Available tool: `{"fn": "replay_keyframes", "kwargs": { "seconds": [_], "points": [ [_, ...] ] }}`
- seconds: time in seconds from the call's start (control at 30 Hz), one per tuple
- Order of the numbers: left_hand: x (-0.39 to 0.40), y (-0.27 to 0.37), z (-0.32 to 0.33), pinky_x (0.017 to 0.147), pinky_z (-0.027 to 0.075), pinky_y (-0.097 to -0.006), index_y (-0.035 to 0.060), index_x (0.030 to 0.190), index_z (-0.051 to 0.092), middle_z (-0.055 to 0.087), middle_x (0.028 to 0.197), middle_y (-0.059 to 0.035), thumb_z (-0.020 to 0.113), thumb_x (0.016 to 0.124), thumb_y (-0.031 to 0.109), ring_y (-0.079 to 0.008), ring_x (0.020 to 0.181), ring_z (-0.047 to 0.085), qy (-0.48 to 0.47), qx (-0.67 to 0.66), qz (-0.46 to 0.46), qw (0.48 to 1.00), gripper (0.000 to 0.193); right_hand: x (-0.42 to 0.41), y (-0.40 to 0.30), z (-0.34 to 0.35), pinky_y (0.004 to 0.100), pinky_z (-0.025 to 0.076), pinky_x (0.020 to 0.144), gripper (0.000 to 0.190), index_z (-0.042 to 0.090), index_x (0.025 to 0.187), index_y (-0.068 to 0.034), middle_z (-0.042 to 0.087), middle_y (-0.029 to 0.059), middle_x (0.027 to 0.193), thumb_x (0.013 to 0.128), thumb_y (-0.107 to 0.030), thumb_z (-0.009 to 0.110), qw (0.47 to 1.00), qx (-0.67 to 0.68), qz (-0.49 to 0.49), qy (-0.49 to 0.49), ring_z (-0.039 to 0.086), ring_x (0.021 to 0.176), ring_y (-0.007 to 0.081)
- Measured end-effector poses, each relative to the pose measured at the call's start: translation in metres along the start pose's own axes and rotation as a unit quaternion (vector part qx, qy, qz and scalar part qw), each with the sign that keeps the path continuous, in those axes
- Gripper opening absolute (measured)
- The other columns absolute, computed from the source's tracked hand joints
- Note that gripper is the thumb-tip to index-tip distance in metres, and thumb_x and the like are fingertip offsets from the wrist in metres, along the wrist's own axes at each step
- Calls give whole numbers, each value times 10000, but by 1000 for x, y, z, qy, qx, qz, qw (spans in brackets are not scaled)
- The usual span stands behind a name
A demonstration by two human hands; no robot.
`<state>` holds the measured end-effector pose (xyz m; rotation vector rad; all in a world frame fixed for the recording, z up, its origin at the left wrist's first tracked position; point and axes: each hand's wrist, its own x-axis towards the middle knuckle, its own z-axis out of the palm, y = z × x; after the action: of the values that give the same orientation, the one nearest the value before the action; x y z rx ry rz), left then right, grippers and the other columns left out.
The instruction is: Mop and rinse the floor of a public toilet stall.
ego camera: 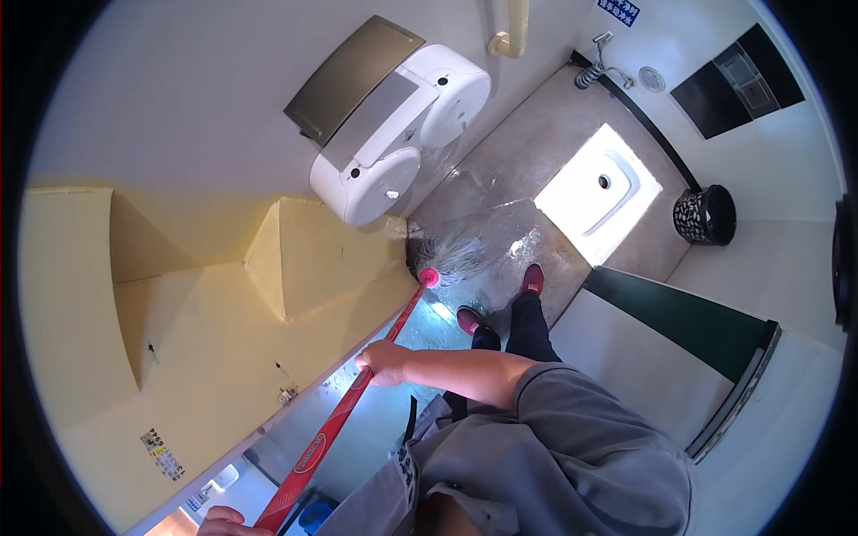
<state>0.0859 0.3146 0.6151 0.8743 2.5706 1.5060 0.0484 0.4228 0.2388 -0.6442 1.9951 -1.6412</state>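
A red mop handle (314, 445) runs diagonally from the lower left up to a string mop head (452, 258) with a pink collar. My right hand (385, 362) is closed around the handle's middle. Cut off by the bottom edge, my left hand (228, 522) is at the handle's upper end, with its fingers against it. The grey strands lie spread on the wet floor, touching the corner at the end of the yellowish partition.
A white squat toilet (613, 191) is set in the floor, with a black patterned bin (705, 216) beside it. A double paper dispenser (395, 134) hangs on the wall. The yellowish partition (201, 321) stands at left, a green-edged door (677, 321) at right.
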Motion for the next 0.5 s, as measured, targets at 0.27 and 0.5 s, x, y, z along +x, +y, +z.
{"fn": "replay_keyframes", "kwargs": {
  "seconds": [0.27, 0.5],
  "points": [
    [-40, -36, -27, 677, 343, -291, 176, 551, 434, 531, 509, 53, 655, 729, 368, -107, 563, 558, 50, -70, -26, 996, 342, -32, 14, -29, 437, 424, 617, 125, 565, 702, -79, 572, 126, 698, 635, -178, 601, 996, -70, 31, 42, 560, 712, 336],
    [-47, -95, 45, 813, 410, -417, 88, 663, 534, 585, 631, -64, 664, 721, 223, -276, 794, 600, 110, -270, -100, 951, 196, -62, 73, -108, 427, 448, 654, 128, 597, 682, -83, 603, 138, 726, 628, -196, 570, 959, -253, 97, 85, 578, 750, 330]
  ]
}}
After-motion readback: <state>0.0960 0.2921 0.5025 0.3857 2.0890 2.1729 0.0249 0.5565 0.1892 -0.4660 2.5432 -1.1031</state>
